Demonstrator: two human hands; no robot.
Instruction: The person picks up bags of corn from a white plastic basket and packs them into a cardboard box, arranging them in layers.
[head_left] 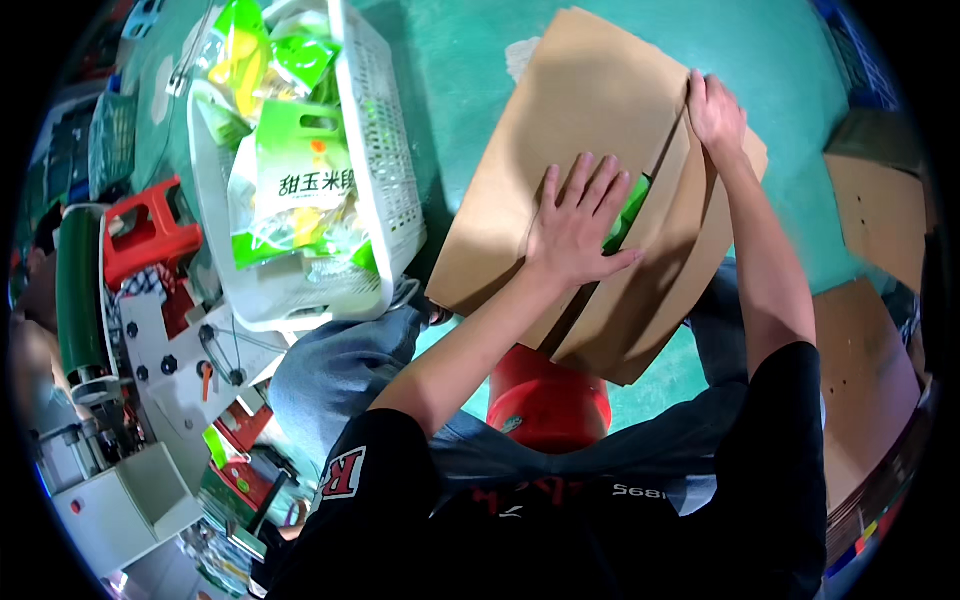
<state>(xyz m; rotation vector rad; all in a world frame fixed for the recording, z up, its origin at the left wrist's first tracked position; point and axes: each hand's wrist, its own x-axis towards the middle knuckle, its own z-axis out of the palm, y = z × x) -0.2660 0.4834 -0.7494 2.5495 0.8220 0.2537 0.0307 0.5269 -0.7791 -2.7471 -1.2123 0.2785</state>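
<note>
Between my legs stands a brown cardboard box [590, 90], its top flaps partly folded over. My left hand [578, 222] lies flat on the larger flap, fingers spread, close to the gap between the flaps. A bit of a green package [628, 212] shows through that gap; the rest of the contents is hidden. At the far right corner, my right hand [717, 112] has its fingers curled over the edge of the nearer flap [660, 285], which is tilted up.
To the left, a white plastic basket [385, 150] holds several green-and-clear food bags [300, 150]. A red round stool or bucket [550, 405] sits under the box's near side. Further left are a red stool [150, 235] and a machine [160, 345]. Cardboard boxes [870, 385] line the right.
</note>
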